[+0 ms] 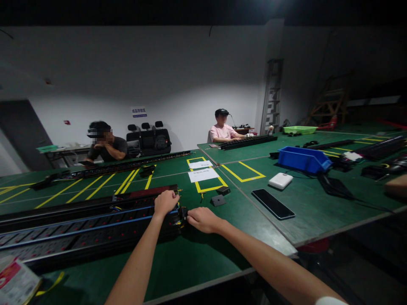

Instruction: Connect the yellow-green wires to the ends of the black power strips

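Note:
A long black power strip housing (79, 231) with blue wires along it lies across the green table (197, 258) in front of me. My left hand (165, 202) is curled over the strip's right end, fingers closed on its top edge. Just beside it, my right hand (202, 220) pinches a small black end piece (182, 214) at the strip's tip. Both hands are close together at that end.
A black phone (272, 203), a white power bank (280, 180), a small black block (218, 200) and paper sheets (202, 174) lie to the right. A blue bin (303, 159) stands farther back. Two other people sit at the far tables. A printed packet (14, 281) lies at the lower left.

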The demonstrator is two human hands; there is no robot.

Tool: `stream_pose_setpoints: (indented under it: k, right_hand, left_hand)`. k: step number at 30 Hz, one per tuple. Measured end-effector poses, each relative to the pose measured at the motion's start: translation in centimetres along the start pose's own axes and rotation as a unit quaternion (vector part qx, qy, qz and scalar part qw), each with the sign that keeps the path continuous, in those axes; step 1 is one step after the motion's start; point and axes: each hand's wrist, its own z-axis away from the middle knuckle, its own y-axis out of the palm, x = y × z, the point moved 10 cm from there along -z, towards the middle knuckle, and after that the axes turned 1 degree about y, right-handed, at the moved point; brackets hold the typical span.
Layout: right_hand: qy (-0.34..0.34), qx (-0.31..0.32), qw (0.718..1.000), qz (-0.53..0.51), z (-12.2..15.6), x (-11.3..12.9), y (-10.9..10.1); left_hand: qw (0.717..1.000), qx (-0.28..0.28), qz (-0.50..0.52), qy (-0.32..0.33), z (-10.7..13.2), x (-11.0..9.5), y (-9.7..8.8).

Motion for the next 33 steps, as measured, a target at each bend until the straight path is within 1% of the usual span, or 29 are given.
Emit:
stream_pose_setpoints:
  k: [4,18,33]
  right_hand:
    - [0.006,0.006,1.000,-0.004,0.01,-0.09,0.09]
    - [-0.002,-0.007,1.000,0.002,-0.04,-0.07,0.03]
    - [0.005,0.001,1.000,-0.007,0.08,-0.02,-0.07]
  left_hand:
    - [1.000,0.002,0.002,0.001,-0.02,-0.05,-0.01]
    - [1.000,0.004,-0.001,-0.003,0.04,-0.09,-0.06]
    - [1.000,0.013,0.002,-0.003,0.24,-0.25,-0.30]
